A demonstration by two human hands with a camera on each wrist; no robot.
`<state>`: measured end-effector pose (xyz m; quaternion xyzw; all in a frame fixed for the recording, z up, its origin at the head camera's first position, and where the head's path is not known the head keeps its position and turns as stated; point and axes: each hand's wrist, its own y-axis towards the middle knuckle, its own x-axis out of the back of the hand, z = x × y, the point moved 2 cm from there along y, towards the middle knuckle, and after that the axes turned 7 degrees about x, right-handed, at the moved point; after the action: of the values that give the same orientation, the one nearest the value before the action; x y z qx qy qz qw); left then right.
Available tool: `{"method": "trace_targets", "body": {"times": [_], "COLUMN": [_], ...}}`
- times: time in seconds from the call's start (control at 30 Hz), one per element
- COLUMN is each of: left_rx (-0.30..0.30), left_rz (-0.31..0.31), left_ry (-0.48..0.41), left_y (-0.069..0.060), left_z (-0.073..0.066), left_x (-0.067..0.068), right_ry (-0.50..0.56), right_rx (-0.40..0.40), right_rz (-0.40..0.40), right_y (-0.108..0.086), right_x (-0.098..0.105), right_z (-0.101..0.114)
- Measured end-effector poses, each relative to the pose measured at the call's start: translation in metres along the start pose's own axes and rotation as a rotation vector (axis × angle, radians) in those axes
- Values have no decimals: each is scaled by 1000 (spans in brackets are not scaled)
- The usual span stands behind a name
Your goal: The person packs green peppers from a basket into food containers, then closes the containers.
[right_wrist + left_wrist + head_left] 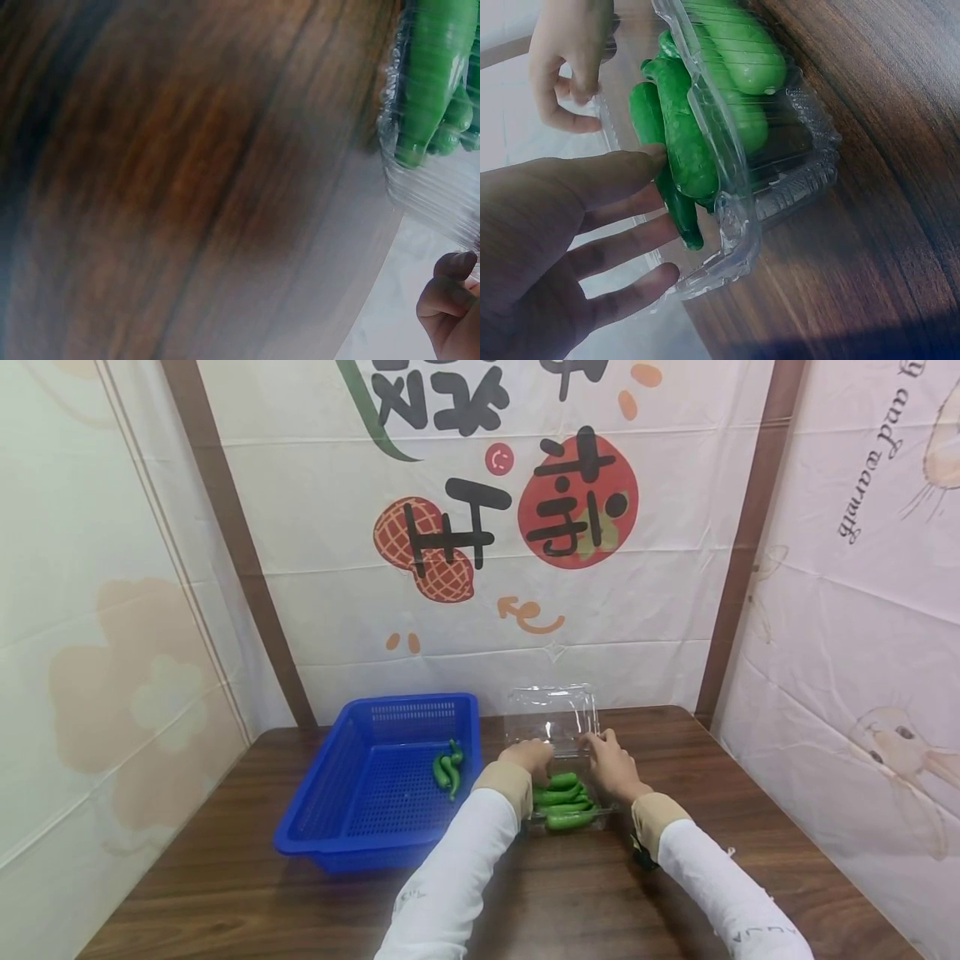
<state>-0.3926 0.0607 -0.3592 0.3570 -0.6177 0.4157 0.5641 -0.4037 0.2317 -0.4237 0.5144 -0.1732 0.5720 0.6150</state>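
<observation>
A clear plastic clamshell box (600,811) stands on the table with its lid (551,714) raised at the back. Several green peppers (564,799) lie in it side by side. My left hand (531,757) is at the box's back left. In the left wrist view its thumb presses a slim dark green pepper (681,214), with the forefinger behind it; the other fingers are spread. My right hand (617,768) is at the back right corner, its thumb and forefinger pinching the plastic edge. The right wrist view catches only part of that hand (450,307).
To the left of the box stands a blue plastic basket (303,814) with a few curved green peppers (450,772) at its right side. Both stand on a dark wooden table (570,893). Printed white cloth (322,610) hangs behind the table and along both sides.
</observation>
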Motion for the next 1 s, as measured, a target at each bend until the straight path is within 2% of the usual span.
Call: {"method": "trace_targets", "body": {"times": [0.13,0.17,0.37,0.43,0.7,0.87,1.0], "left_rx": [-11,-24,-15,-1,-6,-15,-34], "left_rz": [-1,-15,-22,-13,-31,-30,-39], "left_ry": [8,8,4,2,-24,0,-2], "left_y": [-4,-1,1,-2,-15,-11,-13], "left_z": [0,3,3,2,6,13,18], "left_x": [3,0,4,8,24,30,37], "right_ry": [0,2,-1,-5,3,3,5], "right_rx": [0,0,10,12,11,13,9], "right_rz": [3,2,-3,-1,-5,-3,-3], "right_y": [0,0,1,1,1,0,-1], "right_x": [-1,-1,-2,-3,-4,-3,-2], "right_z": [0,0,-3,-4,-4,-3,-2]}}
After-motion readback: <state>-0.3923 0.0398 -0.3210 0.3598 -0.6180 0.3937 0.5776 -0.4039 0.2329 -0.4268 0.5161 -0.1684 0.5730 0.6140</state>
